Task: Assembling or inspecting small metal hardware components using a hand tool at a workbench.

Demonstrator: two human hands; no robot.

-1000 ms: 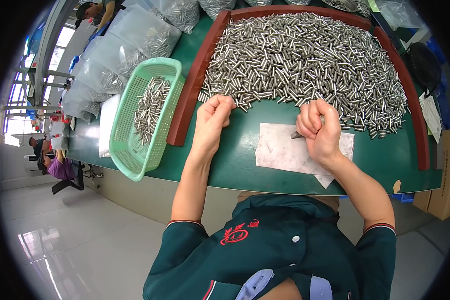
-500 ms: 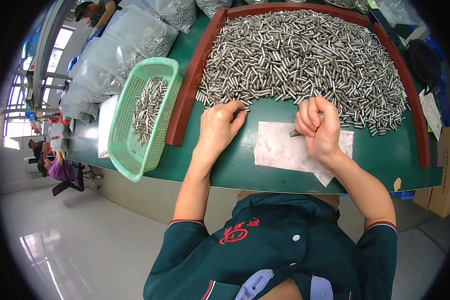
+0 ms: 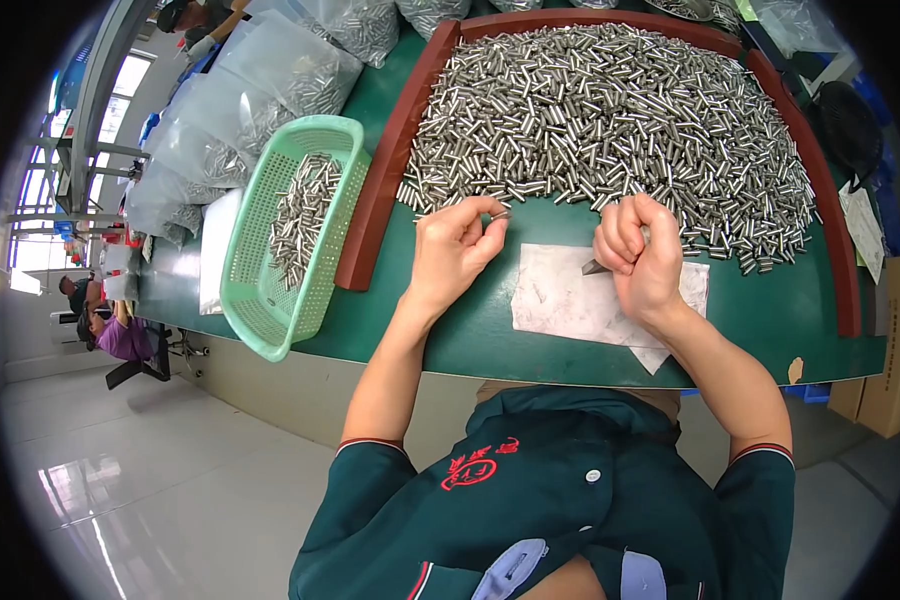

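Note:
A big heap of small shiny metal pins (image 3: 610, 120) spreads over the green table. At the heap's near left edge, my left hand (image 3: 452, 252) pinches one metal pin (image 3: 501, 215) between thumb and forefinger. My right hand (image 3: 646, 255) is closed in a fist above a stained white cloth (image 3: 555, 295). A dark, flat, angular tip (image 3: 594, 267) pokes out of that fist on its left side; the rest of the tool is hidden by the fingers, so its kind does not show.
Reddish-brown bars (image 3: 378, 190) frame the heap on its left, back and right. To the left, a green plastic basket (image 3: 232, 255) holds more pins. Clear bags of pins (image 3: 300, 75) line the far left. Other people (image 3: 120, 338) are in the left background. A cardboard box (image 3: 895, 350) stands right.
My left hand has shifted slightly right, away from the heap's edge, with a pin in its fingertips. My right hand has barely moved.

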